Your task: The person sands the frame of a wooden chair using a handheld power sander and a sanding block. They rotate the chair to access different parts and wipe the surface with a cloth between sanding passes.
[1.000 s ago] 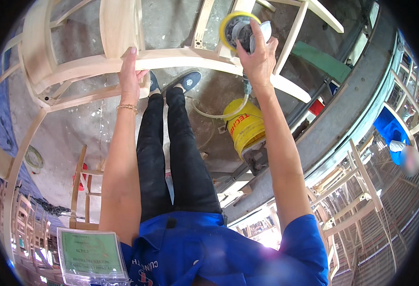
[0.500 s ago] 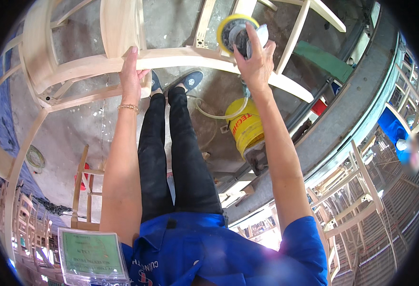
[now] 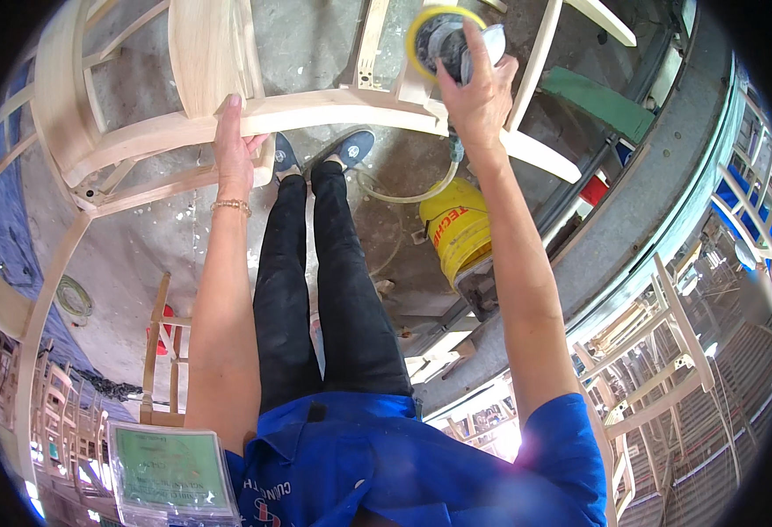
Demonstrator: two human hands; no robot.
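Observation:
Across the upper part of the view lies a pale wooden chair frame (image 3: 324,111) with a long curved rail and wide flat slats. My left hand (image 3: 235,149) grips that rail beside a slat, thumb on top and fingers curled beneath. In my right hand (image 3: 481,104) is a round air sander (image 3: 430,42) with a yellow-edged pad, my fingers spread over its body. The pad is tilted and seen near an upright of the frame; whether it touches the wood I cannot tell. A clear hose (image 3: 403,198) runs down from below my right wrist.
A yellow bucket (image 3: 458,224) stands on the floor right of my legs, near the hose. Beyond it runs a long grey metal ledge (image 3: 610,233). A green board (image 3: 598,104) lies at upper right. More wooden frames (image 3: 654,400) stand at lower right, and a small wooden one (image 3: 159,351) at lower left.
My right hand and the sander have shifted slightly up and to the right. My left hand keeps its grip on the rail. The whole view has moved a little.

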